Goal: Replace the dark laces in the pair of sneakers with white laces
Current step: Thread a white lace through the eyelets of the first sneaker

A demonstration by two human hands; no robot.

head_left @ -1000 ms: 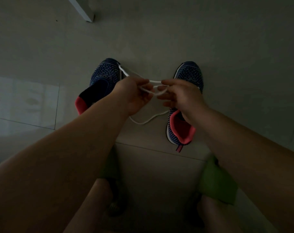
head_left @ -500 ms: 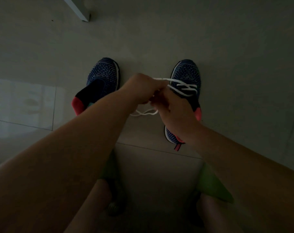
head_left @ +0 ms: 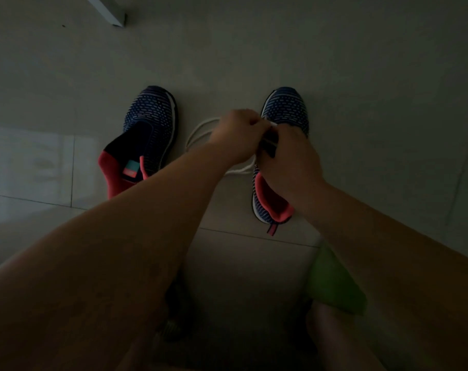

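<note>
The thin white cord shoelace (head_left: 200,129) runs in slack loops across the floor between the two shoes, one curve arching just left of the left hand and another stretch showing below the wrists at the inner side of the right-hand shoe; its upper end rises to a spot where both hands meet, over the front of that shoe. A short white tip shows between the knuckles there.

The right-hand navy knit sneaker with pale dashes and a coral-pink lining (head_left: 285,108) stands upright on the floor, toe pointing away, its middle hidden under the hands; a few white lace bars cross its dark throat just under the fingers. Its coral heel collar and pull tab show below the right wrist.

The left hand (head_left: 238,132) is curled, fingers bent in toward the shoe's eyelet area and pinching the white lace. The right hand (head_left: 289,156) is also curled, knuckles up, its fingertips pressed against those of the left at the lace (exactly which fingers pinch is hidden by the backs of the hands).

The left-hand navy knit sneaker with a coral heel and a small teal label inside (head_left: 147,129) lies well apart to the left, with its tongue open and no lace visible in it.

Everything rests on a pale grey tiled floor (head_left: 361,62) in dim light. A white furniture leg (head_left: 107,12) stands at the top left, and green cloth (head_left: 331,285) shows over a bare leg at the bottom right.
</note>
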